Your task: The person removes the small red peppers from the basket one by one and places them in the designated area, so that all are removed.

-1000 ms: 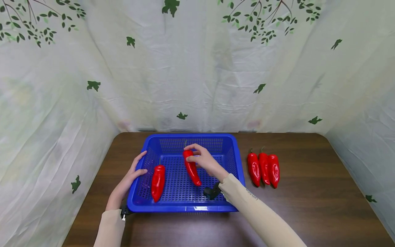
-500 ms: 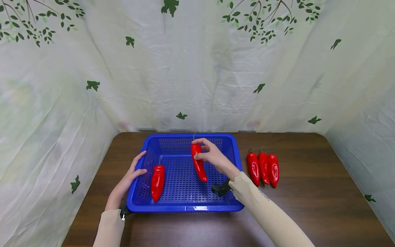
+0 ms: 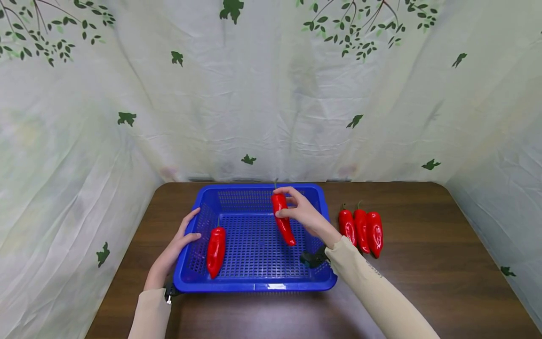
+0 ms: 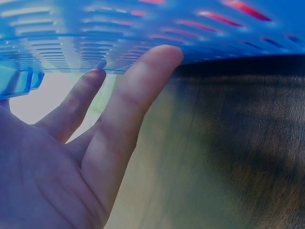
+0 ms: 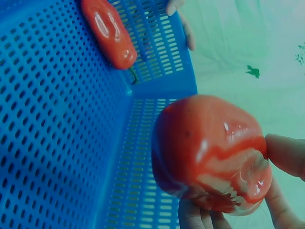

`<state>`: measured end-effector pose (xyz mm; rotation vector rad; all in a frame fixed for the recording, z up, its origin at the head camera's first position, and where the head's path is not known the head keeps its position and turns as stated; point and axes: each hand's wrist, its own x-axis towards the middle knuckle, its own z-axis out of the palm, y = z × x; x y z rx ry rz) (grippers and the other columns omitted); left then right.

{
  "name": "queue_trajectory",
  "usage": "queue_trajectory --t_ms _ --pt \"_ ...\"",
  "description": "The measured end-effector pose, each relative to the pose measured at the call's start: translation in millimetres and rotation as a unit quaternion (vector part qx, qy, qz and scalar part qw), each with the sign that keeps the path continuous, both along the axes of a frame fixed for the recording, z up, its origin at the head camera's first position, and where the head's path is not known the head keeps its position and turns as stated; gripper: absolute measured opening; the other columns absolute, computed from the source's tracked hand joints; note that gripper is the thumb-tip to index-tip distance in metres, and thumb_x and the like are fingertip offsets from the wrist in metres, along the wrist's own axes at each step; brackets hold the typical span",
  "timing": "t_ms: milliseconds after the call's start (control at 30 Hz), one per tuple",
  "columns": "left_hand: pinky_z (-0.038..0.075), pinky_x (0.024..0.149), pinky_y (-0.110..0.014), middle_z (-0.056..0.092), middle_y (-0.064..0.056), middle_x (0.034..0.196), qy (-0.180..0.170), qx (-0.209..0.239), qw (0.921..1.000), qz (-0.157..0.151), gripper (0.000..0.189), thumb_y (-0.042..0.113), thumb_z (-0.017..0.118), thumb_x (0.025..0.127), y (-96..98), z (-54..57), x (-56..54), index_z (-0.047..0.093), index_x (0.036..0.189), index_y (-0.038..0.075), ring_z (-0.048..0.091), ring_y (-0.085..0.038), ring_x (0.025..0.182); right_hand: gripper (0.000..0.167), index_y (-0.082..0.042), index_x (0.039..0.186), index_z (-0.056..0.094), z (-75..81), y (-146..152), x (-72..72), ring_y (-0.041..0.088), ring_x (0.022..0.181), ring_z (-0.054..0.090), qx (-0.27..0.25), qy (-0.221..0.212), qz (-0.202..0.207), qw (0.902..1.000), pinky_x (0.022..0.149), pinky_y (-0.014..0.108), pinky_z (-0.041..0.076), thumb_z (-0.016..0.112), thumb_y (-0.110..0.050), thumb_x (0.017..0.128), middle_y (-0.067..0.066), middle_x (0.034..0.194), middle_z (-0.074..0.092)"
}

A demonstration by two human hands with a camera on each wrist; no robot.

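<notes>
My right hand [image 3: 305,214] pinches a long red pepper [image 3: 285,230] between thumb and fingers, near its stem end. The pepper hangs over the right half of a blue plastic basket [image 3: 296,286], its tip tilted toward me and to the right. Large in the right wrist view, the same pepper [image 5: 205,138] shows its glossy skin beside the fingertips. A second red pepper [image 3: 216,252] lies at the basket's left side. My left hand [image 3: 179,242] rests against the basket's left wall, its extended fingers [image 4: 116,114] touching the slotted outside in the left wrist view.
Right of the basket, three red peppers [image 3: 374,233] lie side by side on the brown wooden table [image 3: 440,263], the leftmost partly behind my right sleeve. Behind the table hangs a pale curtain [image 3: 275,117] with leaf prints.
My right hand has carried its pepper to the right and slightly away from me above the basket. The left hand, the basket and the other peppers have stayed put.
</notes>
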<state>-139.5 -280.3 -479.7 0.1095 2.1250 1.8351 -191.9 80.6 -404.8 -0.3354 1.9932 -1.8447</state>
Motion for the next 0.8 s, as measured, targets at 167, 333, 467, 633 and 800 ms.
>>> queue_trajectory --t_ms 167,333,467,633,800 --pt "0.036 0.092 -0.067 -0.003 -0.018 0.155 0.000 -0.002 1.0000 0.001 0.069 0.025 0.045 0.096 -0.5 -1.2 0.3 0.007 0.152 0.034 0.013 -0.054 0.135 0.055 -0.003 0.138 0.042 3.6 11.3 2.9 0.034 0.105 0.053 -0.002 0.012 -0.009 0.9999 0.087 0.046 0.049 0.061 0.001 0.087 0.023 0.125 0.049" --pt "0.036 0.093 -0.067 -0.002 -0.018 0.155 0.000 0.002 1.0000 0.000 0.069 0.024 0.045 0.096 -0.2 -1.4 0.5 0.007 0.153 0.033 0.013 -0.053 0.135 0.055 -0.006 0.138 0.043 -8.8 20.8 -1.1 0.033 0.102 0.055 -0.018 0.019 -0.029 0.9992 0.085 0.046 0.050 0.062 -0.001 0.087 0.023 0.124 0.049" --pt "0.035 0.094 -0.067 -0.002 -0.018 0.155 0.002 0.003 1.0000 0.001 0.070 0.024 0.045 0.096 0.8 -0.6 1.1 0.006 0.153 0.032 0.012 -0.053 0.136 0.055 -0.006 0.139 0.043 -9.9 28.4 0.0 0.033 0.102 0.054 -0.030 0.020 -0.044 0.9984 0.082 0.045 0.052 0.061 0.000 0.087 0.023 0.126 0.048" --pt "0.037 0.093 -0.066 -0.002 -0.018 0.155 0.000 -0.002 1.0000 0.001 0.069 0.025 0.045 0.096 0.7 -0.3 1.4 0.007 0.152 0.034 0.013 -0.053 0.135 0.055 -0.009 0.140 0.042 -8.3 40.0 1.5 0.035 0.106 0.053 -0.024 0.027 -0.057 0.9977 0.083 0.047 0.052 0.060 -0.002 0.089 0.021 0.129 0.047" --pt "0.036 0.093 -0.067 -0.003 -0.017 0.155 -0.002 -0.005 1.0000 0.001 0.069 0.026 0.045 0.096 0.3 -0.6 0.8 0.007 0.152 0.035 0.011 -0.053 0.136 0.055 -0.011 0.141 0.043 -7.8 51.7 0.3 0.033 0.106 0.053 -0.026 0.037 -0.077 0.9960 0.081 0.044 0.052 0.060 -0.003 0.089 0.022 0.129 0.048"
